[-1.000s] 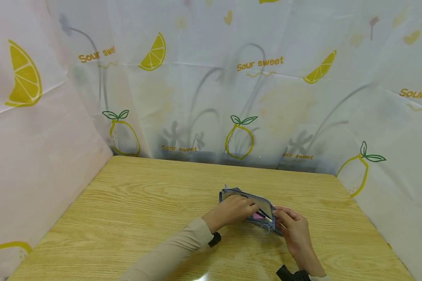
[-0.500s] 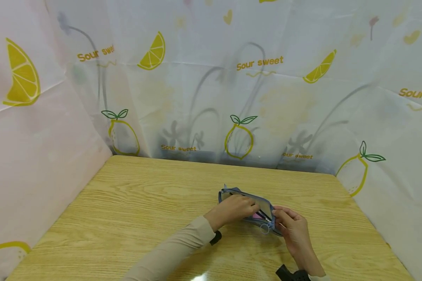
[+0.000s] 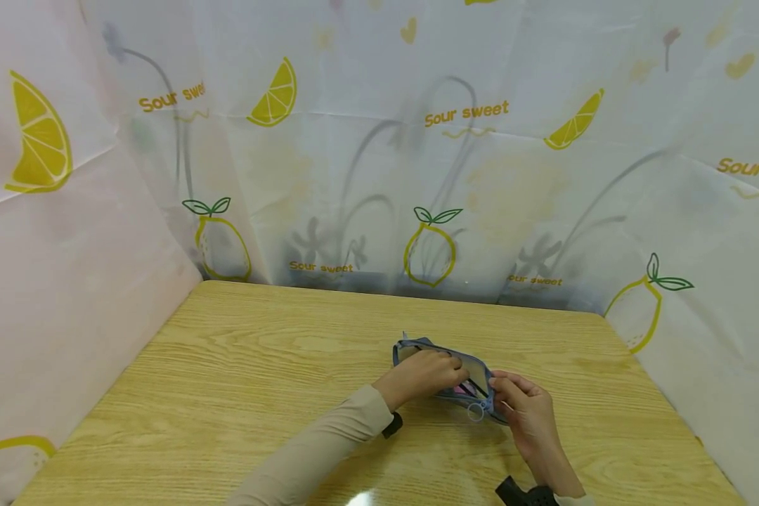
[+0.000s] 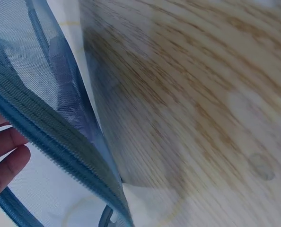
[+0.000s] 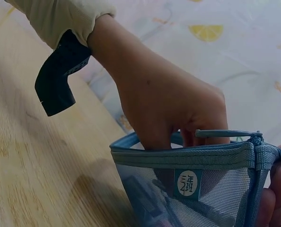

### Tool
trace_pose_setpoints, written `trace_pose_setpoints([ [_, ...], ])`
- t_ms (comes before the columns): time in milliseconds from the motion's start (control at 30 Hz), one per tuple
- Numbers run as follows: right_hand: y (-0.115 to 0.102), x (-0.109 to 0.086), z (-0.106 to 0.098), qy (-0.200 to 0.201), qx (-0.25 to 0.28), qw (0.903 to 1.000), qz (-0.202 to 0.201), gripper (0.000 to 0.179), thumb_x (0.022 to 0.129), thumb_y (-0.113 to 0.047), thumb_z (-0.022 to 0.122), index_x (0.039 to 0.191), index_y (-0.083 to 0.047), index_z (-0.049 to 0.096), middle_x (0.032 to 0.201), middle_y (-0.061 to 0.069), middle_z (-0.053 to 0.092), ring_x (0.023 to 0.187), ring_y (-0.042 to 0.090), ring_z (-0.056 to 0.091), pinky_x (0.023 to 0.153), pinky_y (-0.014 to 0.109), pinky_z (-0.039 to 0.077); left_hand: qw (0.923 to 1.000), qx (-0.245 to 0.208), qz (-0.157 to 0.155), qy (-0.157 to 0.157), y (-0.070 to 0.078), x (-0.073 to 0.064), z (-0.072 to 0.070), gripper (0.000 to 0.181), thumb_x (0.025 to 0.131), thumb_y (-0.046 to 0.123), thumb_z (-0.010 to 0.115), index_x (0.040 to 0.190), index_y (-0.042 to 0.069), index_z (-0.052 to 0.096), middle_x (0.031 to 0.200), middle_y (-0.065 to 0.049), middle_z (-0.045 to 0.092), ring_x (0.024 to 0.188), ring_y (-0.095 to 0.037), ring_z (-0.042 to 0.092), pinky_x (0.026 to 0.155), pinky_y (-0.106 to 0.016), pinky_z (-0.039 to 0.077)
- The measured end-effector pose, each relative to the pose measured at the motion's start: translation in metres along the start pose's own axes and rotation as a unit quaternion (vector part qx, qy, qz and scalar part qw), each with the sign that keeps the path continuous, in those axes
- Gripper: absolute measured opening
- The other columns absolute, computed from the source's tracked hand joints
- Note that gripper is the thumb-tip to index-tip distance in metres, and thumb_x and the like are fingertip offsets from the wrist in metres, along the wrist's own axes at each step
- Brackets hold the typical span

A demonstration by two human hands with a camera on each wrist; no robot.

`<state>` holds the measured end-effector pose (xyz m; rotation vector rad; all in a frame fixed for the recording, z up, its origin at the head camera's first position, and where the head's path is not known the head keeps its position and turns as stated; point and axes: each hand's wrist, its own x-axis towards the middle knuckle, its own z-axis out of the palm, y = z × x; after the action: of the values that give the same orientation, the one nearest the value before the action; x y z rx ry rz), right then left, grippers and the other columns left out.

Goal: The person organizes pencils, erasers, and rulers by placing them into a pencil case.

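A blue mesh zipper pouch lies on the table with its top unzipped. My left hand reaches down into its mouth; in the right wrist view the fingertips are hidden behind the rim. Thin dark sticks, perhaps pens, and something pink show inside beside those fingers. Whether the fingers grip any of it is not visible. At the pouch's right end, my right hand pinches the edge between thumb and fingers. A ring-shaped zipper pull hangs near there. The mesh front bears a round label.
The pouch sits on a wood-grain table. Behind and beside it hang pale curtains printed with lemons. A black camera mount is on the left wrist, another mount on the right.
My left hand has shifted slightly rightward inside the pouch, and the dark sticks beside its fingers have moved a little. The right hand keeps its hold on the pouch's end.
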<state>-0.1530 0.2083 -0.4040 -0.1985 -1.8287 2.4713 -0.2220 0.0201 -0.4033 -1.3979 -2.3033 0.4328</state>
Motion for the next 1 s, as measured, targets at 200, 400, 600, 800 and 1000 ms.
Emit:
trace_pose_setpoints([
  [200, 0.0004, -0.0001, -0.0003, 0.0, -0.001, 0.9999, -0.013, 0.019, 0.088, 0.002, 0.065, 0.081, -0.011, 0.077, 0.069, -0.001, 0.066, 0.061, 0.007, 0.058, 0.061, 0.024, 0.052, 0.9999, -0.011, 0.003, -0.007, 0.0002, 0.0016, -0.0023, 0.017, 0.1, 0.02, 0.056, 0.105, 0.025, 0.071, 0.092, 0.01, 0.063, 0.076, -0.002, 0.059, 0.062, -0.014, 0.045],
  [400, -0.0002, -0.0004, 0.0001, 0.006, -0.006, 0.9999, -0.009, 0.017, 0.088, 0.001, 0.066, 0.083, -0.011, 0.077, 0.07, -0.001, 0.066, 0.061, 0.008, 0.058, 0.06, 0.024, 0.052, 0.9999, -0.012, 0.002, -0.012, 0.001, 0.0012, -0.0033, 0.017, 0.1, 0.02, 0.055, 0.103, 0.026, 0.071, 0.091, 0.011, 0.064, 0.076, -0.001, 0.059, 0.063, -0.014, 0.045],
  [600, -0.0009, -0.0002, 0.001, 0.015, -0.007, 0.9999, -0.005, 0.016, 0.088, 0.0, 0.067, 0.083, -0.011, 0.077, 0.071, 0.0, 0.066, 0.062, 0.008, 0.058, 0.061, 0.024, 0.052, 0.9998, -0.02, -0.002, -0.005, 0.0008, 0.001, -0.0013, 0.016, 0.099, 0.02, 0.056, 0.102, 0.026, 0.071, 0.091, 0.011, 0.064, 0.075, -0.001, 0.059, 0.061, -0.014, 0.045],
  [800, -0.0004, 0.0005, 0.0013, 0.026, -0.005, 0.9996, -0.008, 0.015, 0.088, 0.0, 0.067, 0.082, -0.01, 0.077, 0.07, 0.0, 0.065, 0.061, 0.008, 0.058, 0.06, 0.024, 0.052, 0.9998, -0.014, -0.004, 0.012, -0.0004, 0.0, -0.0006, 0.013, 0.1, 0.021, 0.055, 0.102, 0.025, 0.068, 0.091, 0.011, 0.064, 0.076, -0.002, 0.06, 0.062, -0.016, 0.046],
  [1000, -0.0006, 0.0013, 0.0014, 0.033, -0.007, 0.9994, -0.003, 0.015, 0.086, 0.001, 0.068, 0.081, -0.009, 0.077, 0.071, 0.0, 0.067, 0.061, 0.008, 0.058, 0.059, 0.023, 0.051, 0.9992, -0.031, -0.006, 0.024, -0.0045, -0.0052, -0.0004, 0.013, 0.101, 0.021, 0.054, 0.097, 0.023, 0.067, 0.087, 0.01, 0.063, 0.075, -0.002, 0.058, 0.061, -0.017, 0.045],
])
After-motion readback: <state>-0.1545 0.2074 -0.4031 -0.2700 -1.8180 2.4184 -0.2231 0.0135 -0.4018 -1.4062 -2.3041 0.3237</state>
